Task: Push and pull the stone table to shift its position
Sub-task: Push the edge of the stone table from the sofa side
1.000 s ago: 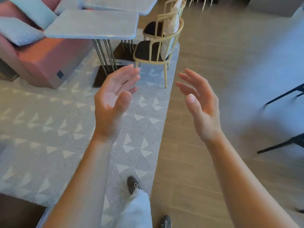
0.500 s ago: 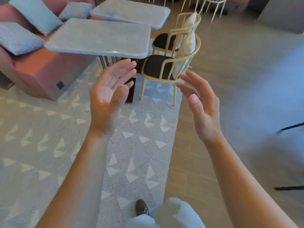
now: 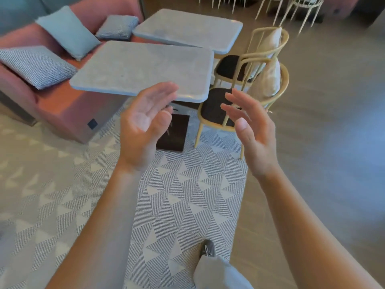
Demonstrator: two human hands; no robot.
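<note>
A grey stone table [image 3: 143, 67] with a rounded rectangular top stands on a dark square base [image 3: 176, 133] on the patterned rug. Both my hands are raised in front of its near edge, palms facing each other, fingers spread, holding nothing. My left hand [image 3: 143, 126] overlaps the table's front edge in view, but I cannot tell if it touches. My right hand [image 3: 252, 130] is to the right of the table's corner, in front of a chair.
A second stone table [image 3: 187, 29] stands just behind the first. A pink sofa [image 3: 60, 103] with blue and grey cushions is to the left. Two cream chairs [image 3: 248, 94] with dark seats stand right of the tables. My foot [image 3: 207, 248] is on the rug's edge.
The tables, sofa and chairs have grown larger and lower in view as I stepped closer. Both hands stay raised and open, now reaching the near table's edge.
</note>
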